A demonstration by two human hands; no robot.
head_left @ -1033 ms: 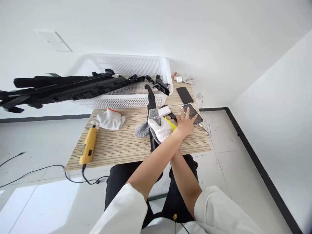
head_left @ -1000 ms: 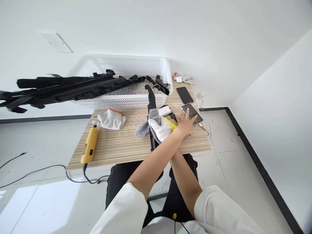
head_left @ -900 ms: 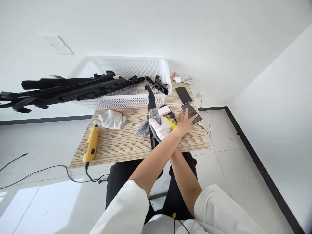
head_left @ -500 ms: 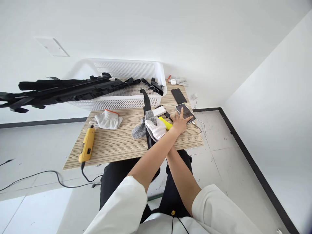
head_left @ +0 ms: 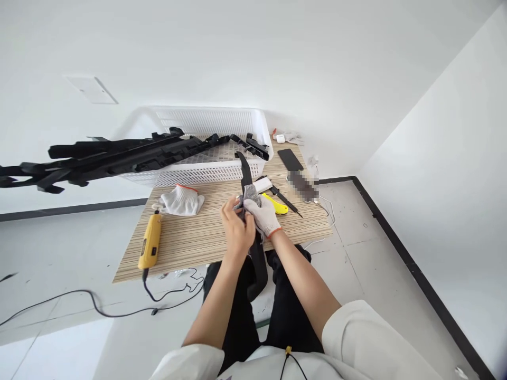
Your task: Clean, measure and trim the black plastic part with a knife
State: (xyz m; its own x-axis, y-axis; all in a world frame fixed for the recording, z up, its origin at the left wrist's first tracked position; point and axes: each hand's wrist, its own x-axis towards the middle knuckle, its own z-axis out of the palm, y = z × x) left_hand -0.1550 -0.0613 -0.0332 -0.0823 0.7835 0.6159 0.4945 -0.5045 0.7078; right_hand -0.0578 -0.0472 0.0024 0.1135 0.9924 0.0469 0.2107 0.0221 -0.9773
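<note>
My left hand (head_left: 237, 228) is bare, its fingers curled on a grey knitted cloth (head_left: 250, 191). My right hand (head_left: 263, 215) wears a white knit glove with an orange cuff and is closed on the same cloth. Between them the cloth wraps a long, curved black plastic strip (head_left: 245, 168), which reaches from near the basket down past the table's front edge over my lap. Part of the cloth and strip is hidden by my fingers. Just right of my gloved hand lie a yellow-handled tool (head_left: 279, 207) and a black caliper-like tool (head_left: 285, 200).
A white plastic basket (head_left: 261, 132) behind holds several black plastic parts (head_left: 138, 153) that jut out far left. On the wooden table (head_left: 186, 240) are a yellow corded power tool (head_left: 150, 240), white gloves (head_left: 182, 201), a black phone (head_left: 290, 159) and a blurred-out item (head_left: 303, 186).
My left hand has left the phone at the right and come back to the grey cloth, uncrossing my arms. My gloved right hand stays on the cloth around the strip.
</note>
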